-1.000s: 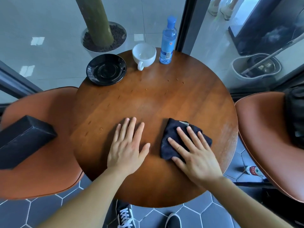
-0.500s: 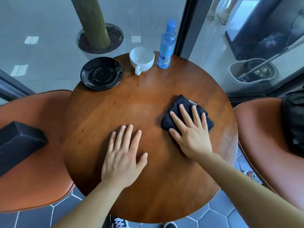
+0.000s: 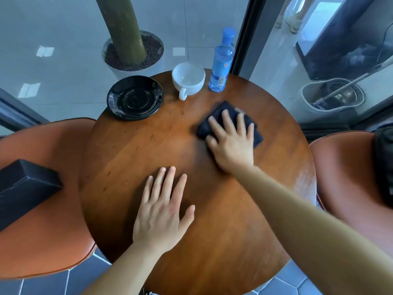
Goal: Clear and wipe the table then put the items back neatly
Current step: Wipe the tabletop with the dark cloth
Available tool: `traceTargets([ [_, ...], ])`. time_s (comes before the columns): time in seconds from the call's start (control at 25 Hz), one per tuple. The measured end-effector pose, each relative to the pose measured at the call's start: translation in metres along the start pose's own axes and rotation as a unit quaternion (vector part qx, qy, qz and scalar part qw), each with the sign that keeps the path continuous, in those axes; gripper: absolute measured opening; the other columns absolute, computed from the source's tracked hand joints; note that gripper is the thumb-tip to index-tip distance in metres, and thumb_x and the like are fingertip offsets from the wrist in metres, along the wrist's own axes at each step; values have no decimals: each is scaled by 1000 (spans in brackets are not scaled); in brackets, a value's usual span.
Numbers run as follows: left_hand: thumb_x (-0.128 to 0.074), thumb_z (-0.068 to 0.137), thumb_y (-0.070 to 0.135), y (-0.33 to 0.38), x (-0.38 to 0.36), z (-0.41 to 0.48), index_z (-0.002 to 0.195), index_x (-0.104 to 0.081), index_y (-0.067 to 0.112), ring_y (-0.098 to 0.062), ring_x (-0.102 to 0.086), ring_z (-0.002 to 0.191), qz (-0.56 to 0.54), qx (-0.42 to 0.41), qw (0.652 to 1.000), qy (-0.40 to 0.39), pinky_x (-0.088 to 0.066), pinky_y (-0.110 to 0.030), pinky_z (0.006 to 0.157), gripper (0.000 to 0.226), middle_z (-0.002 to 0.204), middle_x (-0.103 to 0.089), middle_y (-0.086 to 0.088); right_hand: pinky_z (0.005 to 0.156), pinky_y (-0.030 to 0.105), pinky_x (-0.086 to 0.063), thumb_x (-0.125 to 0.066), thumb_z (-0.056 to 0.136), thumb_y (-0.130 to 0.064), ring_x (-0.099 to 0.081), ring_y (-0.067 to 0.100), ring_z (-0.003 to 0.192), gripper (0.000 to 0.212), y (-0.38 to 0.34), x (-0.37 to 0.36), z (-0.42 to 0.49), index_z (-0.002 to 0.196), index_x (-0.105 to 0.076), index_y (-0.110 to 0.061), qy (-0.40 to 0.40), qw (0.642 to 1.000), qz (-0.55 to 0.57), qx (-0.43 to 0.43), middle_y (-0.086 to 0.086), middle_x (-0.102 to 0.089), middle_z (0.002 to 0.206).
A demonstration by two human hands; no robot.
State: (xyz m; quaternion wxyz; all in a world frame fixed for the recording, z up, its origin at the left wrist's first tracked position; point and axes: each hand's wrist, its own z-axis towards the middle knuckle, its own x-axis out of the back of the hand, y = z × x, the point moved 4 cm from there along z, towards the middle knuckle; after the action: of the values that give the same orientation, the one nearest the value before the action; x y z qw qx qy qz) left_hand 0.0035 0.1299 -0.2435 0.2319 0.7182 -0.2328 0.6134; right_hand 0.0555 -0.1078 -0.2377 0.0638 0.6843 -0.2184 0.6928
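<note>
A round wooden table (image 3: pixel 148 150) fills the middle of the view. My right hand (image 3: pixel 232 143) presses flat, fingers straight and spread, on a dark folded cloth (image 3: pixel 221 110) on the table's far right part. My left hand (image 3: pixel 162 211) lies flat and spread on the bare wood near the front, holding nothing. At the far edge stand a black saucer (image 3: pixel 135 97), a white cup (image 3: pixel 188 79) with its handle toward me, and a blue plastic bottle (image 3: pixel 222 60) with a blue cap. A few small droplets dot the wood left of my left hand.
Orange chair seats flank the table: the left one (image 3: pixel 42 241) carries a black box (image 3: pixel 23 188), the right one (image 3: pixel 344 177) a dark bag (image 3: pixel 385 165). Beyond the glass are a potted trunk (image 3: pixel 127 39) and a mop bucket (image 3: pixel 331 96).
My right hand has pushed the cloth away from me, from the front middle of the table toward the far side near the bottle. My left hand has stayed flat in place.
</note>
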Motion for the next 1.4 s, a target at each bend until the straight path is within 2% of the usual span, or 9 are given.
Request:
traceTargets([
  [0.16, -22, 96, 72, -1, -1, -1, 159, -29, 21, -32, -18, 156, -15, -1, 1000, -14, -24, -57, 124, 81, 169, -21, -13, 123, 58, -12, -31, 97, -60, -9, 32, 155, 60, 35, 0, -85, 155, -26, -45, -33, 990, -52, 128, -5, -18, 168],
  [0.28, -21, 95, 74, 0, -2, 1, 158, -33, 19, -35, -23, 155, -13, -4, 1000, -13, -28, -60, 121, 84, 167, -25, -15, 122, 59, -7, -27, 96, -58, -4, 35, 155, 60, 77, 16, -18, 154, -24, -46, -13, 999, -27, -44, -1, -13, 169],
  [0.4, -21, 95, 76, 1, -4, 2, 159, -30, 20, -35, -19, 156, -1, -5, 1000, -22, -23, -58, 124, 85, 168, -21, -14, 120, 63, 5, -27, 98, -54, 8, 39, 154, 58, 26, 8, 37, 155, -20, -45, -20, 989, 29, -145, 0, -4, 170],
  [0.6, -25, 95, 76, 0, -1, 1, 160, -29, 21, -33, -15, 157, -15, 1, 999, -38, -21, -57, 125, 85, 169, -19, -13, 123, 58, -6, -30, 94, -57, -10, 34, 155, 59, -46, -15, -28, 152, -30, -47, -36, 987, -31, 155, -6, -20, 167],
  [0.76, -27, 95, 74, 1, -2, 1, 160, -28, 19, -35, -17, 156, -24, -8, 999, -32, -22, -58, 124, 85, 168, -19, -15, 124, 55, -5, -31, 98, -55, -5, 30, 155, 56, 39, 11, 29, 153, -23, -49, -23, 998, -22, -50, -6, -13, 169],
  [0.88, -27, 95, 75, -1, -2, 1, 159, -29, 17, -37, -19, 155, -28, -15, 999, -31, -21, -59, 124, 87, 167, -21, -17, 122, 59, 4, -28, 100, -55, 6, 35, 155, 57, 14, 3, 32, 155, -16, -48, -22, 987, 23, -157, -3, -3, 170],
  [1.0, -27, 95, 75, 0, 1, 0, 160, -27, 18, -36, -16, 156, -31, -14, 999, -33, -20, -58, 125, 86, 168, -19, -16, 122, 56, 5, -27, 100, -61, 6, 33, 155, 58, -33, -10, -22, 155, -15, -50, -32, 999, 4, -34, -7, -4, 170],
  [1.16, -24, 95, 75, -1, -3, 0, 161, -23, 19, -35, -14, 157, -20, -12, 999, -32, -18, -57, 125, 87, 169, -16, -15, 125, 54, -7, -22, 97, -66, -3, 28, 156, 57, 28, 1, -51, 152, -10, -57, -69, 978, -93, 176, -10, -8, 169],
  [1.4, -22, 94, 76, 1, 0, -1, 161, -24, 21, -32, -14, 157, 4, -2, 1000, -23, -14, -53, 127, 87, 170, -18, -12, 125, 52, -2, -26, 100, -59, 1, 30, 156, 55, 31, 0, -55, 154, -17, -51, -11, 998, -17, -53, -6, -9, 169],
])
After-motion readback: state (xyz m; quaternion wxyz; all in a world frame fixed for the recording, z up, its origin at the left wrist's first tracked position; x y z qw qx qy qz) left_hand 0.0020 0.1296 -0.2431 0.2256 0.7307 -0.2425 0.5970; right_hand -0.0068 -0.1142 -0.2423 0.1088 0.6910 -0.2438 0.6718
